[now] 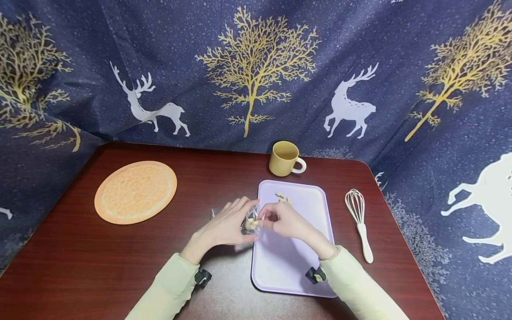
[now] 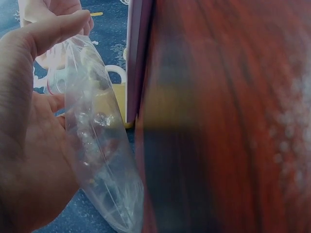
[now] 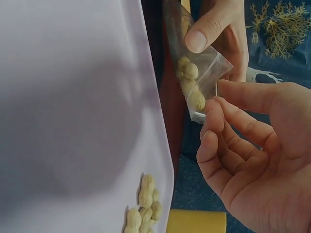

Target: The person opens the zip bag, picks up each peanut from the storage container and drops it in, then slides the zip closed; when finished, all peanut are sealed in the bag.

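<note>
A clear zip-top plastic bag (image 2: 99, 141) with several peanuts (image 3: 190, 73) in it is held by my left hand (image 1: 228, 224) beside the left edge of the lilac tray (image 1: 292, 266). In the right wrist view the left thumb lies on the bag near its mouth. My right hand (image 1: 290, 220) is over the tray's left part, thumb and fingertips pinching the edge of the bag's mouth. Several more peanuts (image 3: 146, 191) lie loose on the tray's far part, partly behind the right hand in the head view.
A yellow mug (image 1: 283, 160) with a white handle stands behind the tray. To the tray's right lies a whisk (image 1: 362, 226) with a white handle. A round orange mat (image 1: 136, 192) is at the back left of the dark red table (image 1: 100, 262). Patterned cloth hangs behind.
</note>
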Demonstrator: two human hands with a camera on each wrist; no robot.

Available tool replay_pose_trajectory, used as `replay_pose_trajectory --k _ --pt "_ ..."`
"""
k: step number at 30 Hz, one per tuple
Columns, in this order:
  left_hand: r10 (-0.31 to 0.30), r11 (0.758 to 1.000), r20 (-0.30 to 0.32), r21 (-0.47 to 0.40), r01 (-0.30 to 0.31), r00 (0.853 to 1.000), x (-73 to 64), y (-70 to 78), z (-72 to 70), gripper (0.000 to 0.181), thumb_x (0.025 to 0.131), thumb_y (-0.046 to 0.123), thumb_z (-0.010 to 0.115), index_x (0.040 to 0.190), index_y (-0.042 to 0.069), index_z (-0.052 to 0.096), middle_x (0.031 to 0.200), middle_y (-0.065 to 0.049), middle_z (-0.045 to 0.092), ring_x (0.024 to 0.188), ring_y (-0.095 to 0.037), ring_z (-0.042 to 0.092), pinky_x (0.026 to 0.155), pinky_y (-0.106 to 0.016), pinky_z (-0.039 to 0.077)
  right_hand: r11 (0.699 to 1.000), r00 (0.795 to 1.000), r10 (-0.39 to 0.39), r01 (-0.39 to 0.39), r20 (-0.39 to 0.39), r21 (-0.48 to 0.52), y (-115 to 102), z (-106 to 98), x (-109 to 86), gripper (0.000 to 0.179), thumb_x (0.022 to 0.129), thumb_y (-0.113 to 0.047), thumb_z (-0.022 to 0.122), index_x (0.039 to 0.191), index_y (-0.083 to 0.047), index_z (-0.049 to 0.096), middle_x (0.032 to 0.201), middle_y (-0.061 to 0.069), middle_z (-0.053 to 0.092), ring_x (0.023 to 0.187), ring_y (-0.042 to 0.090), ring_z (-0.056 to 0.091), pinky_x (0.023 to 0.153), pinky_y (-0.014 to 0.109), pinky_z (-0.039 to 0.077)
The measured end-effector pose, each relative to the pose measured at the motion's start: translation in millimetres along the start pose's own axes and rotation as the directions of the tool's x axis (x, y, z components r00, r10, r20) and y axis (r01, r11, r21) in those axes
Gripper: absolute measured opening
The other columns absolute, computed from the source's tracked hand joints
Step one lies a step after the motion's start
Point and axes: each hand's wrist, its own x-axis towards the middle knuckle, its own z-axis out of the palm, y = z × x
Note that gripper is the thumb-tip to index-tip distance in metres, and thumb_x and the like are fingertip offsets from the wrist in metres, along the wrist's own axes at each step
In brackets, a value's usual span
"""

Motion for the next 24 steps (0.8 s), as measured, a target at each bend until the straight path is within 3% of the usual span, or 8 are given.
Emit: replay_pose_trajectory --k 14,18,24 --pt "0.004 1.0 -0.017 -0.004 -0.004 1.0 0.1 -0.5 -0.2 0.093 0.073 0.047 0.082 0.147 0.006 0.043 0.12 -0.004 0.05 0.108 -0.022 0.051 0.086 -0.042 0.042 0.996 0.998 0.046 -0.042 -0.044 0.084 3 0 -2.0 0.011 0.083 0.005 0.065 0.089 -0.003 0.07 0.078 -0.001 0.065 0.07 0.007 0.055 0.07 0.027 0.048" --pt "0.001 1.0 -0.014 -0.01 -0.001 1.0 0.5 -0.1 -0.5 0.093 0.074 0.049 0.081 0.147 0.006 0.043 0.122 -0.005 0.051 0.111 -0.022 0.05 0.087 -0.043 0.042 0.983 0.989 0.123 -0.111 -0.081 0.146 7 1 -3.2 0.007 0.084 0.004 0.065 0.088 -0.002 0.068 0.076 0.0 0.063 0.07 0.01 0.056 0.069 0.027 0.048" --pt "0.0 1.0 -0.015 -0.015 0.0 1.0 0.9 0.7 -0.6 0.095 0.073 0.048 0.081 0.148 0.006 0.041 0.126 -0.006 0.051 0.115 -0.022 0.05 0.09 -0.045 0.042 0.939 0.963 0.251 -0.216 -0.102 0.266 12 1 -4.9 0.006 0.088 -0.003 0.067 0.092 0.002 0.067 0.074 0.003 0.061 0.064 0.013 0.057 0.06 0.026 0.046"
